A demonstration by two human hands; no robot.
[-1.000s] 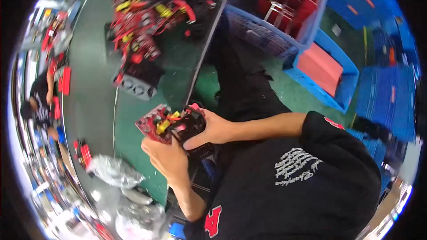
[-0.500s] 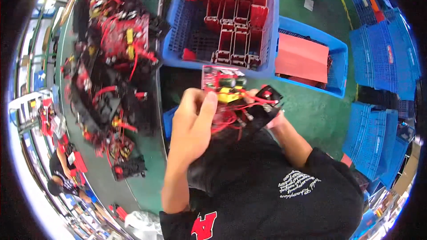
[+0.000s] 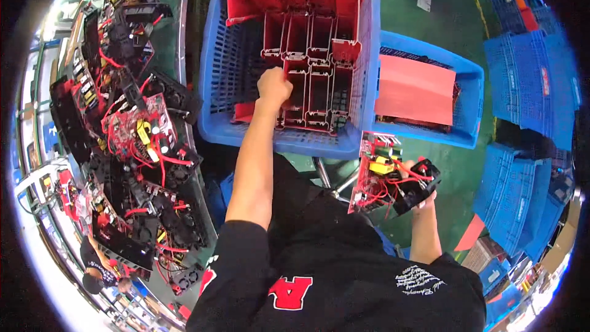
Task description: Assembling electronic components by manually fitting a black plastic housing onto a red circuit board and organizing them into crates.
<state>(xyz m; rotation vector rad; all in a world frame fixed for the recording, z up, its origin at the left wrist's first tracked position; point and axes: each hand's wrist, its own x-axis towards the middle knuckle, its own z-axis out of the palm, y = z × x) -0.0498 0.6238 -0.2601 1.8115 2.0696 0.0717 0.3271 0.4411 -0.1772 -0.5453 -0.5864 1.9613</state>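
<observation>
My left hand (image 3: pixel 275 89) reaches into the blue plastic crate (image 3: pixel 212 86), its fingers closed at the left side of the red metal housings (image 3: pixel 297 89). The fingertips are hidden, so whether they grip a housing wall does not show. Off to the right, my right hand (image 3: pixel 424 200) holds a circuit board assembly (image 3: pixel 384 172) by its black plastic end part (image 3: pixel 419 187). The red board carries yellow components and red wires and hangs tilted in front of the crate. Several red housings stand open-ended in rows inside the crate.
A workbench along the left bears a heap of similar board assemblies (image 3: pixel 141 126). Right of the crate stands a smaller blue bin (image 3: pixel 470 86) with a pink sheet (image 3: pixel 415 89) inside. Blue crates (image 3: pixel 516 193) are stacked at the far right. Another person (image 3: pixel 95 264) works at the lower left.
My left hand has let go of the circuit board assembly and moved up into the crate. My right hand has carried the assembly to the right and down. The view has shifted.
</observation>
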